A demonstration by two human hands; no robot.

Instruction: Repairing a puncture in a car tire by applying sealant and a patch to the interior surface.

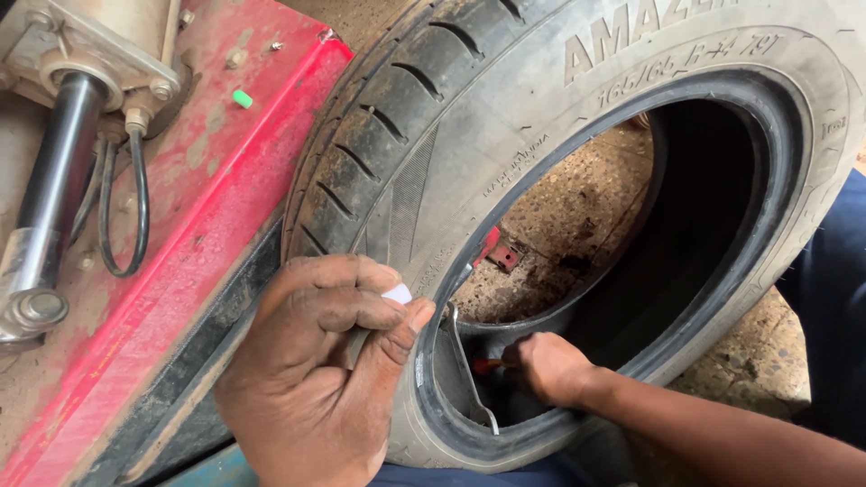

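A black car tyre (433, 135) leans upright against a red machine. My left hand (316, 361) grips the tyre's lower sidewall at the bead, thumb and fingers closed on the rubber, with a small white piece (397, 293) between the fingertips. My right hand (546, 368) reaches inside the tyre's cavity and is closed around a small tool with a red-orange handle (487, 364), pressed against the inner lining. A thin strip of pale lining (469, 379) curls away from the inside near that tool.
The red tyre machine (180, 225) with a metal cylinder (54, 171) and black hoses (122, 216) fills the left side. Speckled concrete floor (577, 207) shows through the tyre's opening, with a small red metal part (505, 257) lying on it. My dark trouser leg (834, 298) is at right.
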